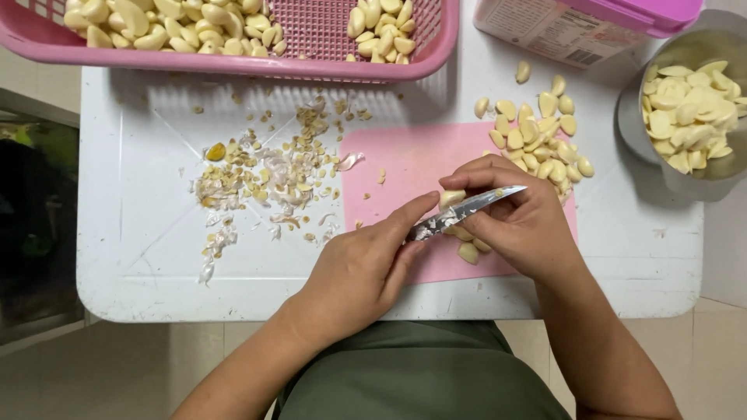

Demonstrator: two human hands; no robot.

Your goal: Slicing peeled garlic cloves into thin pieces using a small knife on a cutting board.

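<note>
Two hands work over a pink mat (405,159): right hand (521,222) grips a knife (467,210), left hand (362,268) pinches a garlic clove (451,198) (trimmed cloves (537,140) heaped nearby, a basket (311,39) of cloves untrimmed).

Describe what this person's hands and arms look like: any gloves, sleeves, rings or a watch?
Both the left hand and the right hand are bare, with no gloves. No ring, watch or bracelet shows on either hand or wrist. The forearms are uncovered right down to the bottom edge of the picture, so no sleeves are visible. Between the arms a dark green garment covers the person's lap or body.
</note>
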